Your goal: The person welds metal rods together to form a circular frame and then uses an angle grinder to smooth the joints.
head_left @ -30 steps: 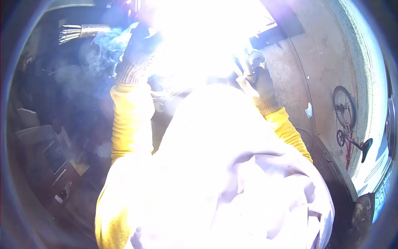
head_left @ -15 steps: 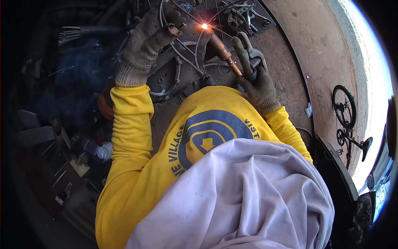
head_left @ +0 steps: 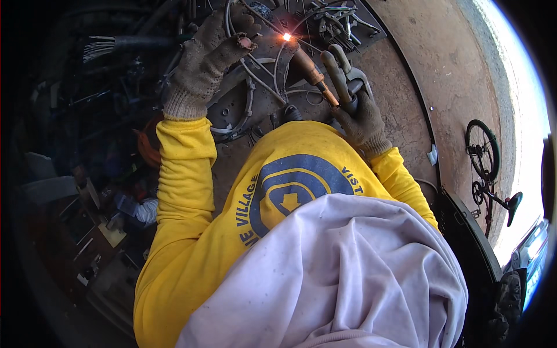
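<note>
Smoke at left had cleared since the earlier frame; both hands stayed nearly put. Head view: gloved right hand (head_left: 364,119), fingers clenched round grey clamp-like holder (head_left: 336,75), thin rod (head_left: 307,45) running from it toward glowing spot (head_left: 286,37). Copper-toned cylinder (head_left: 307,66) lay between hands, upper end near glow. Left hand (head_left: 206,64) had fingers curled by bent rods (head_left: 258,81); couldn't tell if grasping. Spot looked freshly heated, probably mid-weld; remainder couldn't be told.

Yellow sweatshirt (head_left: 185,261) — navy chest print (head_left: 299,161) — worn grey-brown knit gloves (head_left: 200,72).
</note>
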Tool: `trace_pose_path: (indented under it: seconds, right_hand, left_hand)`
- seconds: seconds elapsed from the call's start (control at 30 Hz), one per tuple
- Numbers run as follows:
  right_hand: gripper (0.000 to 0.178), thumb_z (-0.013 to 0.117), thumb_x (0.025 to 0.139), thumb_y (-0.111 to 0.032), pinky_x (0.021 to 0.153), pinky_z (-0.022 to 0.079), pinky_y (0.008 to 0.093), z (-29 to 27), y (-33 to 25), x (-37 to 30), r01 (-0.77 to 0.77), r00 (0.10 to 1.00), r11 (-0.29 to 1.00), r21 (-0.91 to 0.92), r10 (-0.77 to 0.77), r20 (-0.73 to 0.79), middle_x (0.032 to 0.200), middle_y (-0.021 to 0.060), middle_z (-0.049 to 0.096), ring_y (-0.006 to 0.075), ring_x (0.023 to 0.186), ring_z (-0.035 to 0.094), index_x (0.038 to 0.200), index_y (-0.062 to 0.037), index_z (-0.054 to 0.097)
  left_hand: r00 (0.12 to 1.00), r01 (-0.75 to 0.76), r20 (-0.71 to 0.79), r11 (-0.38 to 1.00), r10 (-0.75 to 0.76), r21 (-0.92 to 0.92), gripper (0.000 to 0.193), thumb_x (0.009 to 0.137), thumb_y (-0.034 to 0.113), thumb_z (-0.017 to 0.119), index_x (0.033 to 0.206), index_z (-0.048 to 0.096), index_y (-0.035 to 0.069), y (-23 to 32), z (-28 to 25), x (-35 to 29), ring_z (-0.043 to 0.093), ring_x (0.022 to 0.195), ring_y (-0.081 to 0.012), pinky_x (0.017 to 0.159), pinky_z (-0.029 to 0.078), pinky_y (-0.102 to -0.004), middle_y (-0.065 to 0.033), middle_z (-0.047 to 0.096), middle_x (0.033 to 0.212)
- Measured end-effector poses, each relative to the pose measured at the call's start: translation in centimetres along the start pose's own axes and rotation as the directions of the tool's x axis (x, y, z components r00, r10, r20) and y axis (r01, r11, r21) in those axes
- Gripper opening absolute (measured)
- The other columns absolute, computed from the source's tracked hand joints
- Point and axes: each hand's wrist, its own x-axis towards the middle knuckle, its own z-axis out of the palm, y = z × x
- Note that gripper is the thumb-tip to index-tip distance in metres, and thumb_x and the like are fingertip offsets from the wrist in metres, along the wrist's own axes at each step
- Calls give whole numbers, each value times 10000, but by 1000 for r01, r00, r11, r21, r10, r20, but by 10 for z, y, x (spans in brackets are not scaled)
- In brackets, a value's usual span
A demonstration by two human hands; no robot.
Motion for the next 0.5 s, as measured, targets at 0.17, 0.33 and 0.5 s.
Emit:
trace_pose_path:
  seconds: [0.17, 0.33, 0.5]
  right_hand:
    - [579, 815, 835, -380, 848, 527, 442, 1, -1, 0, -51, 998, 999, -14, 52, 28, 1077, 244, 678, 395, 979, 673, 1200, 10, 592]
    - [591, 812, 840, -360, 871, 535, 430, -4, -15, 0, -105, 992, 994, -15, 105, 69, 1099, 236, 684, 385, 992, 677, 1242, 9, 586]
    - [578, 792, 864, -294, 932, 522, 418, -4, -26, 4, -85, 991, 995, 49, 80, 107, 1170, 231, 671, 359, 1056, 667, 1301, 8, 566]
  left_hand:
    - [998, 4, -61, 1000, -5, -7, 627, 868, 257, 827, 1393, 548, 59, 10, 12, -4, 665, 1197, -278, 1069, 537, -482, -120, 670, 1269]
    - [999, -20, 39, 998, 23, -67, 643, 859, 222, 843, 1399, 533, 60, -20, -16, 7, 664, 1197, -277, 1070, 536, -511, -123, 674, 1271]
    - [957, -93, 263, 987, 125, -130, 584, 901, 241, 811, 1398, 540, 97, -103, -106, 23, 674, 1078, -190, 987, 568, -399, -90, 671, 1257]
